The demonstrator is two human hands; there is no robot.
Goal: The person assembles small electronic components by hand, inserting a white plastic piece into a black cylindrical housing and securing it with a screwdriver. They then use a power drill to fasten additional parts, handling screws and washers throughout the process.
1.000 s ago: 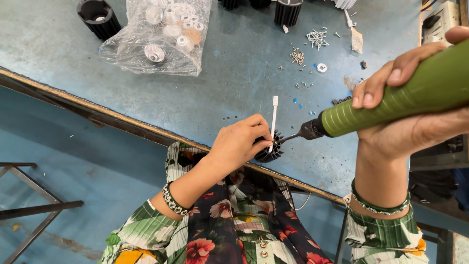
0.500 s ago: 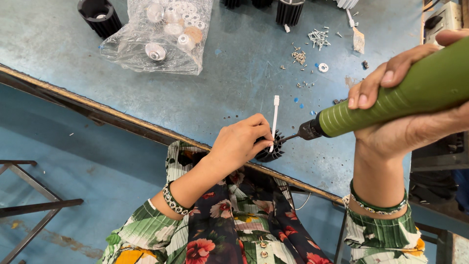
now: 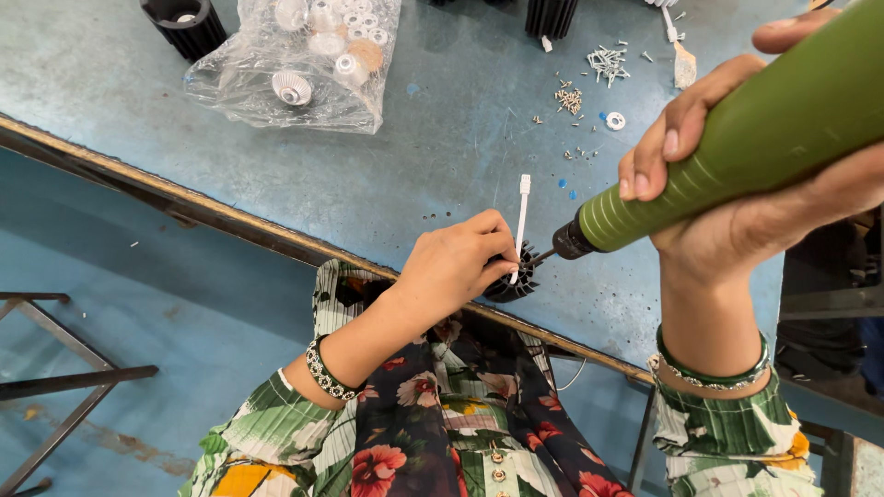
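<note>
From my remote seat: left hand [image 3: 456, 267] fingers pinch a black finned heat sink [image 3: 516, 276] at the blue table [image 3: 368, 175] edge (a white connector strip [image 3: 522, 221] rises from it). Right hand [image 3: 737, 193] wraps a green electric screwdriver [image 3: 727, 156], long axis slanting down-left, bit apparently touching the heat sink's right side.

Bright, even daylight; soft shadows fall on the blue worktop [image 3: 396, 175]. Glare glints off the plastic bag [image 3: 249, 87]. Edges bend slightly.
</note>
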